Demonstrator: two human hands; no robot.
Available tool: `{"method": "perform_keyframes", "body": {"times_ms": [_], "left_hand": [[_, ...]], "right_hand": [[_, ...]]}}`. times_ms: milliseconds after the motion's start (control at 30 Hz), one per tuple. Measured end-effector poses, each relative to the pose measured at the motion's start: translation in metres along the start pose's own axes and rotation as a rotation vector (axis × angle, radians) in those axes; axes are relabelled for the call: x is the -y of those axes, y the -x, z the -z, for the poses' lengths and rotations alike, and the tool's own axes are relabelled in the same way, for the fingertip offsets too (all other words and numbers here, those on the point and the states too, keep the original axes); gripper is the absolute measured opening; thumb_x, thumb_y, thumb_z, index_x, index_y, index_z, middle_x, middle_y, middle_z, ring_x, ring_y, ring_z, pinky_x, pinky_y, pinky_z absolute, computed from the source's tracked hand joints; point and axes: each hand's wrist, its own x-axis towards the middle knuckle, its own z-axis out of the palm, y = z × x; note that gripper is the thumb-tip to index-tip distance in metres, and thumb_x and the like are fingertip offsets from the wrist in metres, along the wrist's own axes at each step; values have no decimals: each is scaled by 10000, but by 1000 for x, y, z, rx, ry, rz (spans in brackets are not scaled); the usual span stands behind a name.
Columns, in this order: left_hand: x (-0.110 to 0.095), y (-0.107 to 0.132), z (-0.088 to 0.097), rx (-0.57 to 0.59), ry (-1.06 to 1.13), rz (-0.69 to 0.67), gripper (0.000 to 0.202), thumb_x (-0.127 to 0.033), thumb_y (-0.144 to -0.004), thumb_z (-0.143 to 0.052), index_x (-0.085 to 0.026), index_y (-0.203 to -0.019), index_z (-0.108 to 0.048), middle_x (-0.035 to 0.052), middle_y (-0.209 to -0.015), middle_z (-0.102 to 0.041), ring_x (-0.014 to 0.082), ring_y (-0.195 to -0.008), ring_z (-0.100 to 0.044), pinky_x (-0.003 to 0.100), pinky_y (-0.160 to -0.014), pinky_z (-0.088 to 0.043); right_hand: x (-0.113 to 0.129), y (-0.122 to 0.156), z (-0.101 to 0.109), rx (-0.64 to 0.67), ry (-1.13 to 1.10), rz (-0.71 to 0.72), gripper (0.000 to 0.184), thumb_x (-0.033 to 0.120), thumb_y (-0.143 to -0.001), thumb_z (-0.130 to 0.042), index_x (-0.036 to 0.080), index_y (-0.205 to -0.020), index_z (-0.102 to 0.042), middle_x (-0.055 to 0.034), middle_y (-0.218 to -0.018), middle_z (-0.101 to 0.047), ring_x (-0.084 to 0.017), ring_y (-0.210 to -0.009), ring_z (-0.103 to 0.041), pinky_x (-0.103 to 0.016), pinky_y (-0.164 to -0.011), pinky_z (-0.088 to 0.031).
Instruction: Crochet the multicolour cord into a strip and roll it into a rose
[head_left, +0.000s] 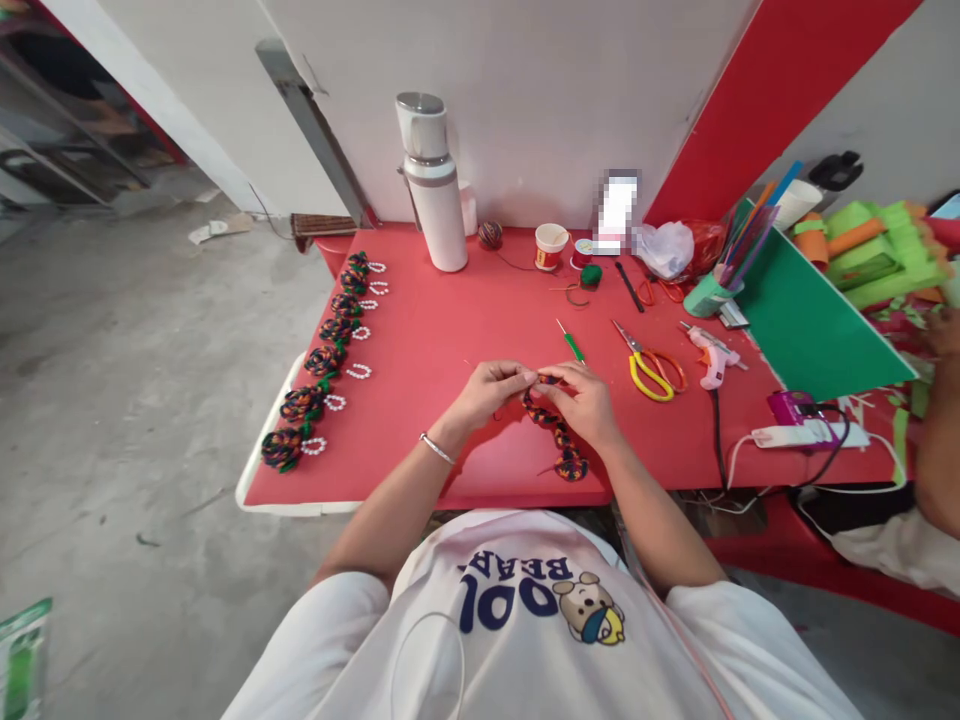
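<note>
Between my two hands is a dark multicoloured crocheted strip (561, 435), its curled lower end lying on the red table near the front edge. My left hand (496, 388) pinches the strip's upper end between thumb and fingers. Close against it, my right hand (581, 398) also grips that end, its fingers bent over the yarn. Just beyond the hands lies a crochet hook (571, 342) with a green handle. Along the table's left side runs a row of several crocheted yarn flowers (304, 402), with small loops of white beads (334, 402) beside them.
A white thermos (439, 215) stands at the back, near a yarn ball (490, 235) and a paper cup (551, 247). Yellow-and-red-handled scissors (651, 372), a pink glue gun (714, 358) and a power strip (795, 436) lie right. Another person's arm (941, 430) is at the far right.
</note>
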Motion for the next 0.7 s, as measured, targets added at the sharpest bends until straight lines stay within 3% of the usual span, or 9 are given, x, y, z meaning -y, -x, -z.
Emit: {"method": "perform_keyframes", "body": {"times_ms": [100, 233, 333, 433, 533, 700], "left_hand": [[4, -3, 2, -71, 113, -16, 330, -436, -654, -872, -146, -670, -715, 4, -568, -560, 51, -431, -389, 201, -385, -271], [7, -6, 6, -151, 376, -37, 256, -314, -609, -823, -160, -617, -619, 74, -890, -720, 108, -616, -597, 195, -432, -413], [9, -7, 8, -171, 474, -37, 285, -305, -604, -818, -179, -648, -566, 39, -816, -703, 88, -568, -566, 187, -438, -408], [14, -6, 5, -186, 245, -66, 281, -281, -614, -853, -182, -776, -645, -13, -682, -653, 41, -430, -413, 191, -412, -322], [18, -4, 0, -179, -55, -114, 245, -289, -651, -844, -159, -813, -714, -35, -562, -574, 41, -428, -363, 203, -430, -254], [21, -3, -5, -216, -135, -118, 213, -326, -683, -789, -141, -779, -744, -65, -481, -448, 46, -438, -306, 217, -453, -202]], "right_hand": [[-3, -3, -2, 22, -142, -145, 200, 429, -898, -697, 268, -964, -795, -62, -984, -799, -233, -932, -733, -380, -906, -569], [-5, -5, -6, 50, -282, -277, 260, 475, -881, -676, 253, -951, -792, -61, -976, -812, -232, -936, -741, -384, -919, -568], [-8, -5, -12, 76, -342, -344, 303, 529, -852, -687, 246, -914, -779, -51, -894, -805, -223, -871, -733, -371, -863, -577], [-11, -5, -16, 82, -371, -365, 315, 538, -830, -707, 237, -898, -768, -45, -878, -793, -210, -840, -716, -345, -812, -572], [-13, -3, -17, 92, -380, -396, 315, 534, -835, -704, 226, -869, -757, -40, -846, -775, -198, -786, -695, -321, -742, -555], [-15, 0, -20, 36, -362, -386, 300, 509, -854, -684, 219, -822, -753, -18, -772, -751, -177, -742, -668, -300, -726, -530]]}}
